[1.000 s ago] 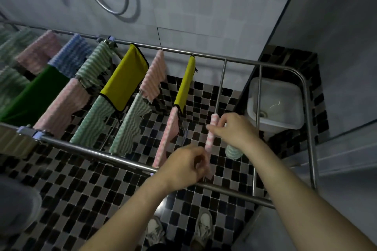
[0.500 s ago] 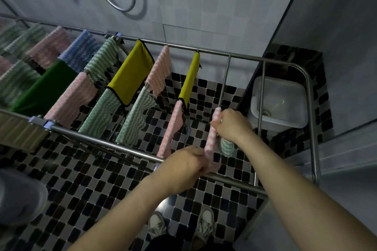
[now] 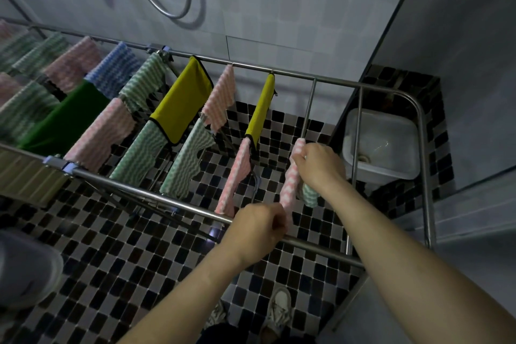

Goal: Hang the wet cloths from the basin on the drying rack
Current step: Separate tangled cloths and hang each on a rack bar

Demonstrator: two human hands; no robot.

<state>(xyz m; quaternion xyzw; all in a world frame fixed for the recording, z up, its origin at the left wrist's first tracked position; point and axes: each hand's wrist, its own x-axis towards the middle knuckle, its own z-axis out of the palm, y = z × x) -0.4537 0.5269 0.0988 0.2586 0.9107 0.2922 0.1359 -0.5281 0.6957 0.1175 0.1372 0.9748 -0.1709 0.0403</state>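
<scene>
Home bathroom or shower room, metal shower hose (image 3: 171, 16) looped on a pale tiled wall (image 3: 279, 8), checkered black, grey and white mosaic floor (image 3: 117, 254), steel drying rack (image 3: 156, 197) hung with cloths (image 3: 181, 103), pale plastic basin (image 3: 385, 173) in the corner.

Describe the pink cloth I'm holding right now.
The pink cloth is pink-and-white wavy-striped, soft-looking fabric, draped lengthwise over a thin rack bar. The right hand grips its far end; the left hand pinches its near end by the front rail. A green cloth hangs beside it below the right hand.
</scene>
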